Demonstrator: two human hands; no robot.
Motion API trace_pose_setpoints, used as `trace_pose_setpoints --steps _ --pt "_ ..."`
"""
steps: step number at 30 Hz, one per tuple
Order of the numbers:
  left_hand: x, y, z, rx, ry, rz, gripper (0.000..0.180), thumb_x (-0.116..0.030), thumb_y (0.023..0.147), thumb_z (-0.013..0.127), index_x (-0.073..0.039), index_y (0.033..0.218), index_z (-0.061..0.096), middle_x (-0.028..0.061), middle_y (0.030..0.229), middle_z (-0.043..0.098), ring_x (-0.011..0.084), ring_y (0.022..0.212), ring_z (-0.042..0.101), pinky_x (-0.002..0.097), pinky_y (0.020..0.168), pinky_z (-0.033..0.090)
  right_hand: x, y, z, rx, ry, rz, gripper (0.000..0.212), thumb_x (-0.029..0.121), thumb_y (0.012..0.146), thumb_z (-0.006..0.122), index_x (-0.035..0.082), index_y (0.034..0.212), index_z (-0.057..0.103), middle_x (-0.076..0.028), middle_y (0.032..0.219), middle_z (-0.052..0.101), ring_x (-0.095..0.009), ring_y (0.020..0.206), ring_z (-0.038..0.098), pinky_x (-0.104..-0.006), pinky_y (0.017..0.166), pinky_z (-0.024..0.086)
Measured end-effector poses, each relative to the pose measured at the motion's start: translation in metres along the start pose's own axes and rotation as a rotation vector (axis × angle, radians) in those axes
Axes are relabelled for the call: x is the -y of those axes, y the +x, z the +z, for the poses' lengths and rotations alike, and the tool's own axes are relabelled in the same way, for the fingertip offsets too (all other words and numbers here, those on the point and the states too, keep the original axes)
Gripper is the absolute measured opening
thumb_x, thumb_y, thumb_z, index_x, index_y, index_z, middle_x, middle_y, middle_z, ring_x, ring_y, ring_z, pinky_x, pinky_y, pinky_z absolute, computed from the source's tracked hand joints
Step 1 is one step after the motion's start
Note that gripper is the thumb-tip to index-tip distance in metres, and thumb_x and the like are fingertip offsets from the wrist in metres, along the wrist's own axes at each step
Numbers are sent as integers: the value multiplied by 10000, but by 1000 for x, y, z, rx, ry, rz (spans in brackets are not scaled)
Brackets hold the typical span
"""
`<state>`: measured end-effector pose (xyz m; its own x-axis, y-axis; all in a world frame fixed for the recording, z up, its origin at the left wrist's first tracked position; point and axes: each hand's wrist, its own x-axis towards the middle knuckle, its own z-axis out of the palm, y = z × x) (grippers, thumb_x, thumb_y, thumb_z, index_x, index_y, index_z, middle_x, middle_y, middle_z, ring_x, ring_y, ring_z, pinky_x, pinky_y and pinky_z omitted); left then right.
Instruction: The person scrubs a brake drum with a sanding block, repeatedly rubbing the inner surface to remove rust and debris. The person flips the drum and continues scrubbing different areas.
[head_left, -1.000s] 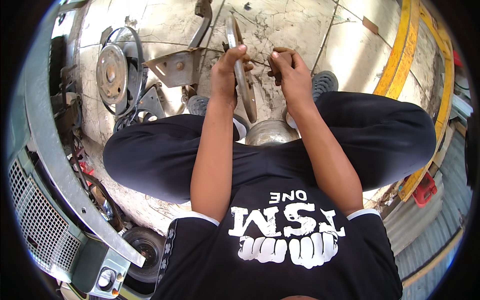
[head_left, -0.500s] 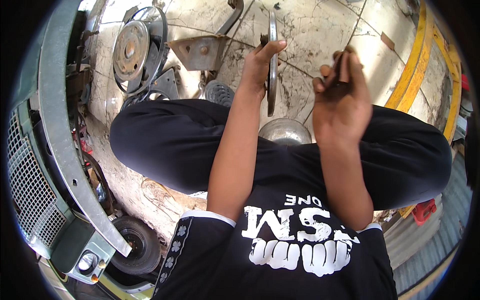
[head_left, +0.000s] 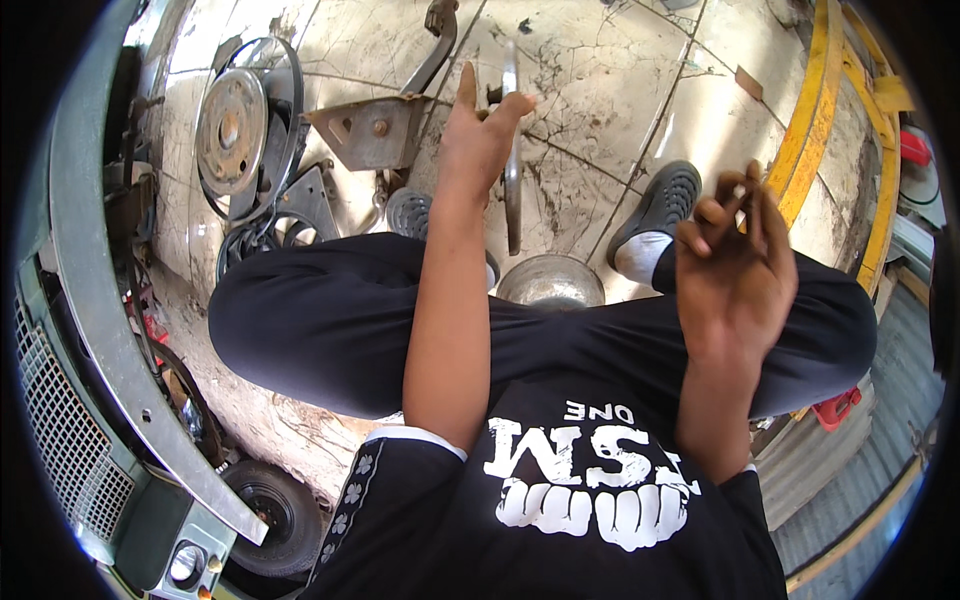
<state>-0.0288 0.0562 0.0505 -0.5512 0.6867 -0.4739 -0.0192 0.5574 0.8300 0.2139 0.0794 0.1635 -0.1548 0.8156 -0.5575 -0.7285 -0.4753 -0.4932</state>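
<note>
The right hand [head_left: 735, 265] is raised close to the camera at about three o'clock from the picture's middle, above the right knee. Its fingers are curled and bunched together at the tips; whether they pinch something small I cannot tell. The black trousers [head_left: 330, 320] of the crouching person run across the middle of the view.

Just past the knees, near the centre, sits a round metal bowl [head_left: 550, 280] on the floor. To its two o'clock a grey shoe [head_left: 665, 200] rests on the tiles, and another shoe [head_left: 410, 212] shows at the bowl's ten o'clock.

Farther out, at twelve o'clock, the left hand [head_left: 478, 140] reaches forward with the fingers loosely spread, the forefinger pointing up; thumb and fingertips touch the upper rim of a thin metal disc [head_left: 513, 160]. The disc stands on edge, seen edge-on, running from the fingertips down toward the bowl.

Beyond the left hand, at eleven o'clock, a rusty metal bracket [head_left: 365, 130] lies on the cracked tile floor [head_left: 610, 90]. Farther left, at ten o'clock, lies a pulley wheel [head_left: 230, 125] beside a black belt [head_left: 285, 95]. A yellow beam [head_left: 810, 100] curves along the one o'clock side.
</note>
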Motion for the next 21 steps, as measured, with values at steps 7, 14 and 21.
trace_pose_setpoints --steps 7,14,21 --pt "-10 -36 -23 -28 320 -18 647 -564 1004 558 -74 1422 622 276 1231 704 420 1200 653 449 1038 480 -56 80 13 -109 -79 112 205 194 1006 693 86 1161 615 -51 959 637 -177 823 593 -317 672 439" --pt "10 -5 -71 -100 -547 -93 601 -492 1064 529 6 1391 607 107 1310 666 247 1165 652 381 1069 477 -131 100 -47 57 -883 -28 309 219 963 748 29 1190 659 -36 967 674 -124 876 614 -291 784 494" --pt "68 4 -102 153 -668 -245 466 -209 1019 624 47 1399 543 194 1301 656 308 1161 675 454 1013 560 -131 82 -40 147 -902 4 312 224 948 760 25 1175 679 -56 979 698 -134 906 643 -300 837 516"
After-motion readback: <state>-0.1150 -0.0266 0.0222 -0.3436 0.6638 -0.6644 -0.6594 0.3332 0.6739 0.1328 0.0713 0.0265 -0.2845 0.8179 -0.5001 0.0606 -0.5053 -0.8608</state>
